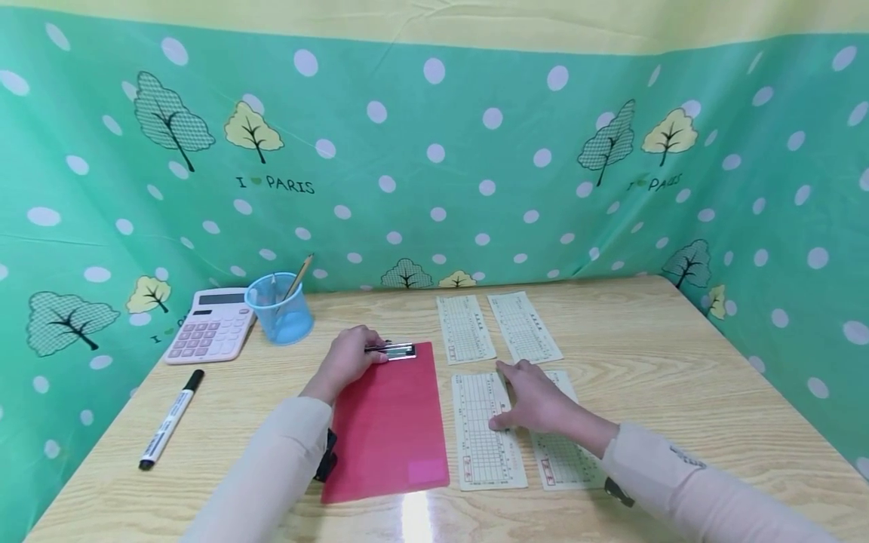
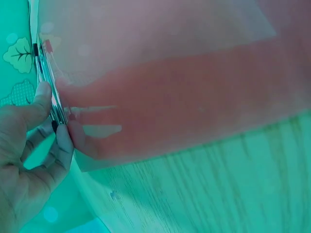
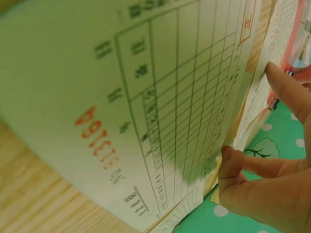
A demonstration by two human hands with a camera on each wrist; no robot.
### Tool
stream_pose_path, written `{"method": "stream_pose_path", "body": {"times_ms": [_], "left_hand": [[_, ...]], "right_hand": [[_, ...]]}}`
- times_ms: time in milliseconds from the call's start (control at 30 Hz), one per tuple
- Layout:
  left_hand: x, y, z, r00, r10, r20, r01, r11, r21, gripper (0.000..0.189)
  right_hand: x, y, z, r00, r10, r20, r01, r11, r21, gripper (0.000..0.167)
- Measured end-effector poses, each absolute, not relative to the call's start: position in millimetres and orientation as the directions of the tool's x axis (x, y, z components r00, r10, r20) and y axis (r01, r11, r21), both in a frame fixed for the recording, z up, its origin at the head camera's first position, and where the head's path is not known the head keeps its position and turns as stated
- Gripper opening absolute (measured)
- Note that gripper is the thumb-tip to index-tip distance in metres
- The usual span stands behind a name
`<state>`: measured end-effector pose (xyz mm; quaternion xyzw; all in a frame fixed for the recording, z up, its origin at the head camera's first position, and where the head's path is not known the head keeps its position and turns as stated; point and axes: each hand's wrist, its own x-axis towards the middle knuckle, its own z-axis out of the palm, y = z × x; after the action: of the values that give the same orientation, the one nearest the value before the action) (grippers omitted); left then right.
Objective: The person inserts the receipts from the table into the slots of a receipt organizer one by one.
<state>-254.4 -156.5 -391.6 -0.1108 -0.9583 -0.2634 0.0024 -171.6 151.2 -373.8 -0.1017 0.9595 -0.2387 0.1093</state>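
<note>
A red clipboard (image 1: 390, 430) lies on the table in the head view. My left hand (image 1: 349, 360) pinches the metal clip (image 2: 52, 87) at its top between thumb and fingers. To its right, several printed slips lie in two rows. My right hand (image 1: 543, 400) is over the front pair, partly covering the front right slip (image 1: 573, 460). Its thumb is at the right side of the front left slip (image 1: 480, 452), and the fingers reach toward the top of the gap. In the right wrist view the thumb and fingertips are spread apart at the papers, with nothing gripped.
Behind the front slips lie a back left slip (image 1: 465, 329) and a back right slip (image 1: 523, 326). At the left stand a pink calculator (image 1: 213, 328) and a blue mesh pen cup (image 1: 288, 320) holding a pencil. A marker (image 1: 171, 422) lies nearer. A patterned curtain (image 1: 434, 188) surrounds the table (image 1: 686, 377).
</note>
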Motion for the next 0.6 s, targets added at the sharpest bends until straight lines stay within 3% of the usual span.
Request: {"method": "stream_pose_path", "body": {"times_ms": [600], "left_hand": [[-258.5,-158.8,-391.4,-0.979,0.201,0.021,0.18,0.823,0.539,0.022]], "right_hand": [[-173.7,150.7,-372.8,-0.952,-0.249,-0.178,-0.135,0.864,-0.485,0.106]]}}
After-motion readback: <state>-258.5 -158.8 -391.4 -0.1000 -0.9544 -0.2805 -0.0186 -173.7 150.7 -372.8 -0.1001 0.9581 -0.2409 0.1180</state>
